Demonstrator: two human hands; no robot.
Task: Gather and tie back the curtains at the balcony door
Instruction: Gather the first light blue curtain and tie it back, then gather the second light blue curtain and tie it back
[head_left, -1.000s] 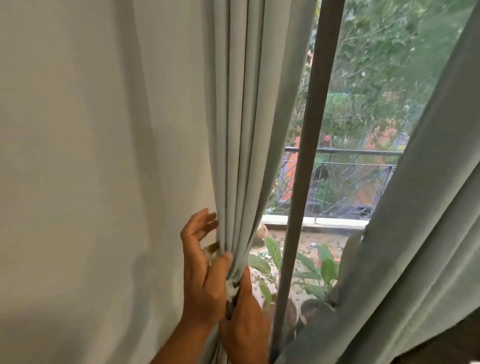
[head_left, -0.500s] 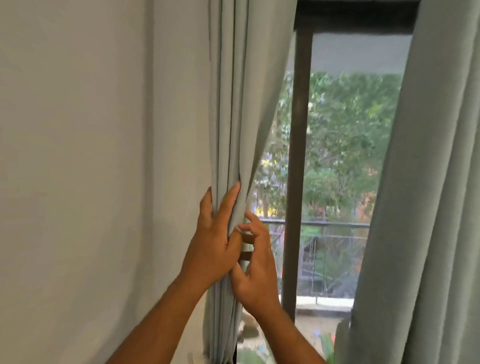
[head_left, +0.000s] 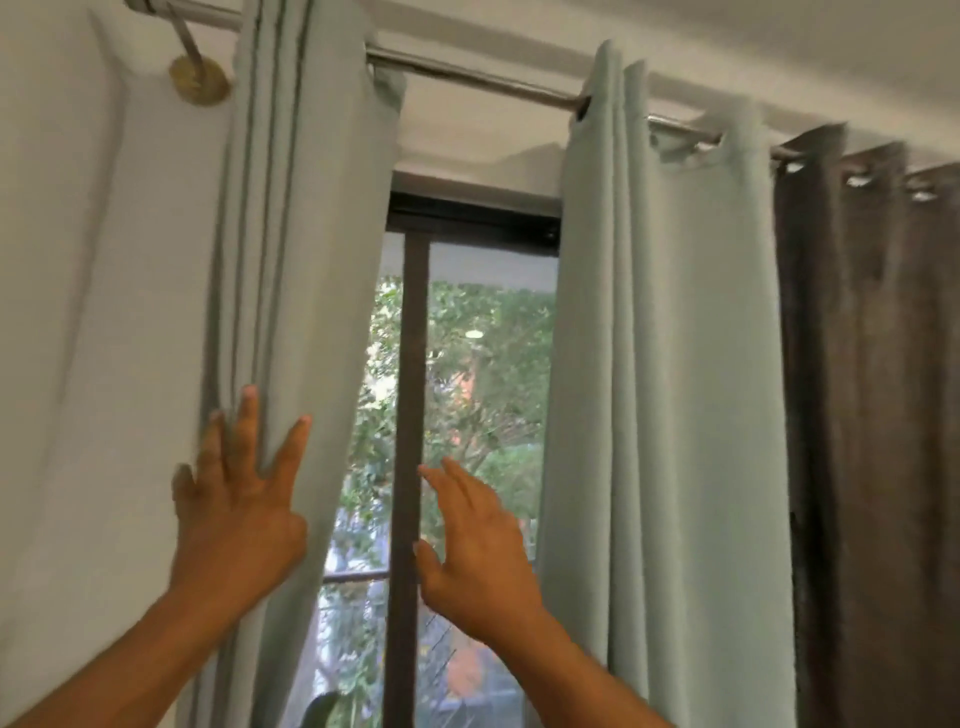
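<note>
Pressing flat on left curtain: left hand, fingers spread wide, holding nothing. Right hand open too, in air before door frame, touching nothing. Right curtain hangs from rod, just beside door. Cloth looks soft, floppy, light. Best bunch folds at middle height, squeeze whole bundle.

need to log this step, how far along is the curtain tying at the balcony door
Done: the left curtain is bunched into folds beside the wall, so the door frame shows. No tie is visible on it in this view.
In hand: the left hand lies flat, fingers spread, on those folds; the right hand is open and holds nothing.
Left: the right curtain hangs loose and untied.
</note>
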